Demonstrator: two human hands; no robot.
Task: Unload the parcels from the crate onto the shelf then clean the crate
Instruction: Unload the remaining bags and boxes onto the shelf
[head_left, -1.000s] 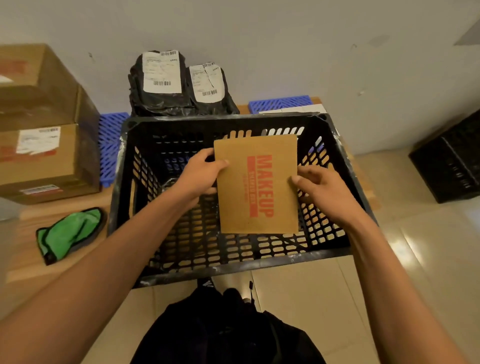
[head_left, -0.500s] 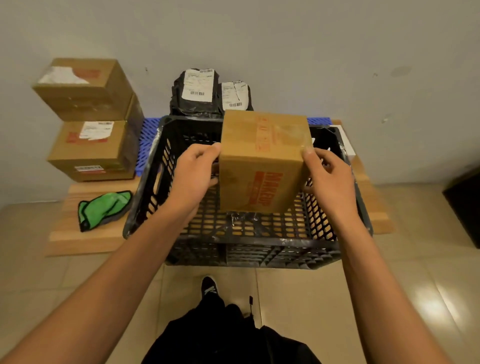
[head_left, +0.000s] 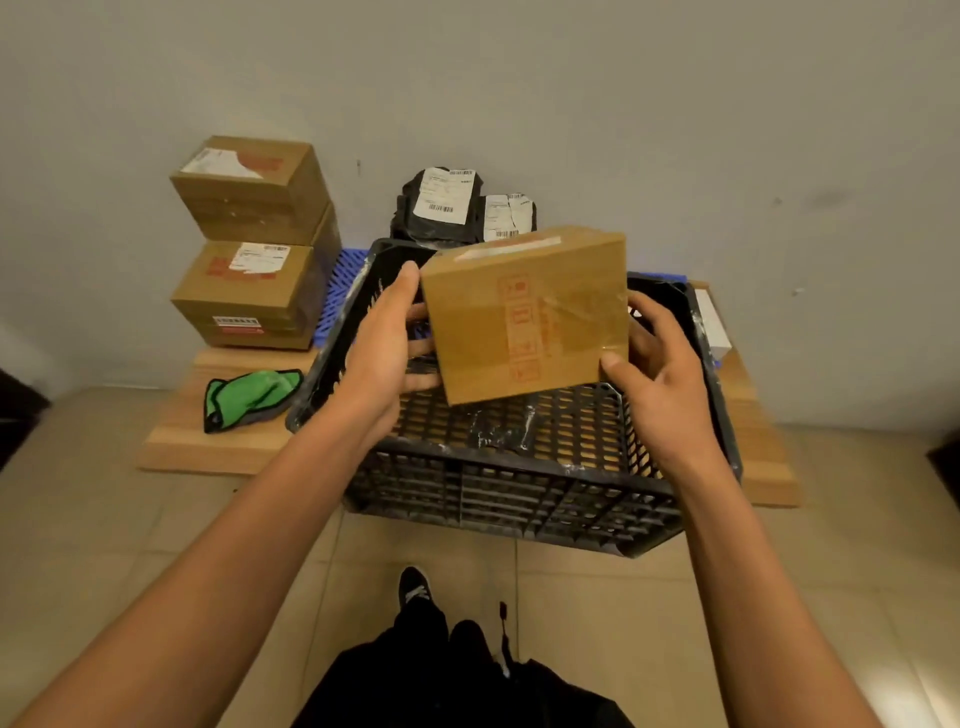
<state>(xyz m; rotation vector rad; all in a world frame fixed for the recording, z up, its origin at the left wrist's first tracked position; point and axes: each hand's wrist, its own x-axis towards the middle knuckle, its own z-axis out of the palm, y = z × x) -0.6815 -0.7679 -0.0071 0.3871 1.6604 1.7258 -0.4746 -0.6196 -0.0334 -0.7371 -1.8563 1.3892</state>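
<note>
I hold the box (head_left: 524, 312) up over the crate (head_left: 519, 499) with both hands. My left hand (head_left: 382, 345) grips its left edge, thumb along the top corner and fingers curled underneath. My right hand (head_left: 657, 358) pinches the lower right corner, thumb on the face I see, the other fingers behind it. The box is clear of the crate floor and tilted, with its taped top edge toward the wall.

What has just changed: 1 second ago this box stood low inside the crate with its red MAKEUP print facing me. Half a second ago it was lifted to rim height. Now it is higher and turned, so I see a face with faint red handling marks under clear tape. My view has also pulled back, so more of the floor and the wooden shelf (head_left: 228, 447) shows.

For the task, I judge this is the last parcel out: the crate bottom shows only crumpled plastic scrap (head_left: 498, 428) and pale smears. 2 brown boxes (head_left: 249, 244) are stacked at the left and 2 black bags (head_left: 462, 208) lean on the wall behind the crate. The green cloth (head_left: 249, 395) lies on the shelf just left of the crate, ready for the cleaning. Next I should set this box down.
</note>
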